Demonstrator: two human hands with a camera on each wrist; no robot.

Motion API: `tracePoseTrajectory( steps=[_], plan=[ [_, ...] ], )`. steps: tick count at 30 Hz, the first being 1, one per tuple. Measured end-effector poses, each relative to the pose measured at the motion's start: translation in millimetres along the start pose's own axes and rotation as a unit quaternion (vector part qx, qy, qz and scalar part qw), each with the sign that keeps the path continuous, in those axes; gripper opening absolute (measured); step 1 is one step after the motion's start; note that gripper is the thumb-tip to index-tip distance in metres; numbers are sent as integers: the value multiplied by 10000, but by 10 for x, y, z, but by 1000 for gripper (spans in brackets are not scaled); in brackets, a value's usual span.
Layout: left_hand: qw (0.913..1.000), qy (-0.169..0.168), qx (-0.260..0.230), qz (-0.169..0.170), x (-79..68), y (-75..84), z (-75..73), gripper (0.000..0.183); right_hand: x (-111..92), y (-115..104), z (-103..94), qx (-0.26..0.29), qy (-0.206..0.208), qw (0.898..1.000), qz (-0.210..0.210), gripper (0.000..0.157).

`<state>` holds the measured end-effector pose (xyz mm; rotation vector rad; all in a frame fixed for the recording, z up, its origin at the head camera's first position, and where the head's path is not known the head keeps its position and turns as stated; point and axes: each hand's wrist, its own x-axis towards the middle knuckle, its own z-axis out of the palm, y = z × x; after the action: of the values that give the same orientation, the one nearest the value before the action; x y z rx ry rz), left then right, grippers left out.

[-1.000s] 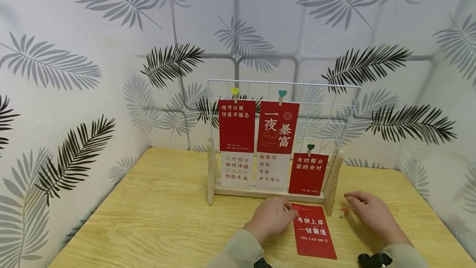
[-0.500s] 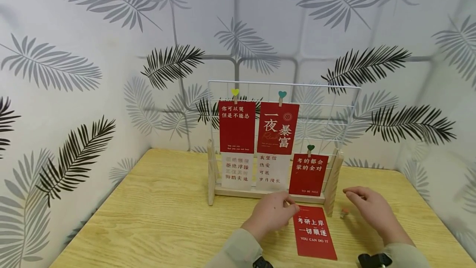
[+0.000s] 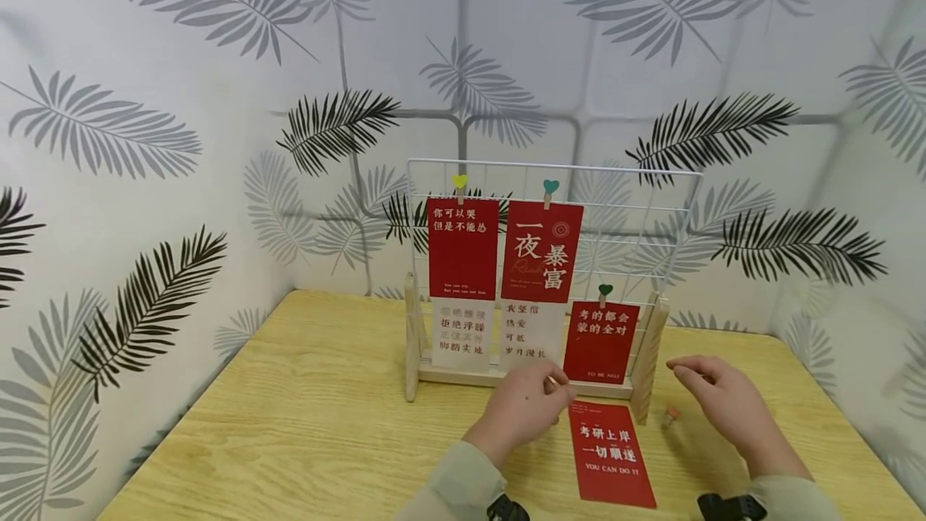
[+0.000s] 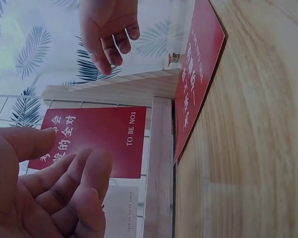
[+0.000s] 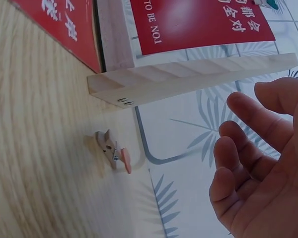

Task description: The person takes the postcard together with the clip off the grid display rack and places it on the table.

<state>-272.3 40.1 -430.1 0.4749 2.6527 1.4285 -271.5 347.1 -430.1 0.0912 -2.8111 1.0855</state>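
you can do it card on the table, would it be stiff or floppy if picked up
The card is probably fairly stiff, as its edges run straight. It is likely light, since it looks thin. Lying flat on the table, it might slide when pushed.

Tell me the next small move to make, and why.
Probably lower the right hand and pinch the loose clip: that hand holds nothing, the clip lies close by on the table, and the red card lying in front of the rack has no clip on it.
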Motion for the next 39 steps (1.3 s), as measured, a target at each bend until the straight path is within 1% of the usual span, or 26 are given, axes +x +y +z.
tracePoseTrajectory(
  steps=[8,15,20,24,30,35,39],
  plan=[
    [9999,128,-35,70,15,43,-54,26,-39,-118,-63,64,213,9997,-116,53],
    [9986,373,154,327,22,66,-173,24,-47,-261,-77,46,479,9984,-303,50],
    [9987,386,47,339,12,103,-215,25,-97,-360,-85,16,583,9973,-438,46],
    [9984,439,-40,364,10,104,-235,26,-96,-415,-43,15,685,9961,-563,42],
    [9975,546,-139,430,-5,108,-274,23,-101,-569,53,65,1037,9899,-960,34],
    [9970,530,-244,510,-21,155,-275,26,-141,-718,66,31,1424,9810,-1320,28],
    [9963,563,-138,637,-31,178,-311,28,-148,-836,61,-27,1464,9777,-1505,27]
  ],
)
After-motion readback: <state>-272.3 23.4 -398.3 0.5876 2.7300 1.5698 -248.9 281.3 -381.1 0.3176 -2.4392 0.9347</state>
